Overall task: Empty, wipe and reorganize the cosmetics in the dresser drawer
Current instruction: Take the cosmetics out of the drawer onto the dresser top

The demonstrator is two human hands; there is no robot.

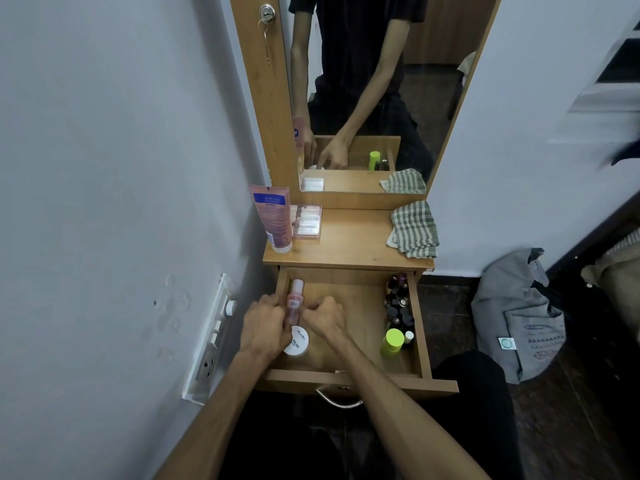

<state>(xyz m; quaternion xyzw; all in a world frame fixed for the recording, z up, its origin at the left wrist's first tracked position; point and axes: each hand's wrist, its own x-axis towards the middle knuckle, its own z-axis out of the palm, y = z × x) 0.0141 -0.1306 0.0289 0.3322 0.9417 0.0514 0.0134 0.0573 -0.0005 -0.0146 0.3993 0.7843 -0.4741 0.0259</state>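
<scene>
pale walls; dark floor

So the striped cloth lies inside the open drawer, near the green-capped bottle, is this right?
Not quite. The head view shows the striped cloth on the dresser top, at its right side, above the open drawer. The green-capped bottle does stand inside the drawer.

Drawer standing pulled open, wooden. Pink bottle lying lengthwise at its left side, white cap toward the back. White round jar sitting just in front of it. Dark small bottles clustering along the right wall, green-capped bottle standing at their front. Striped cloth, pink tube standing cap-down, and clear case resting on the surface above.
</scene>
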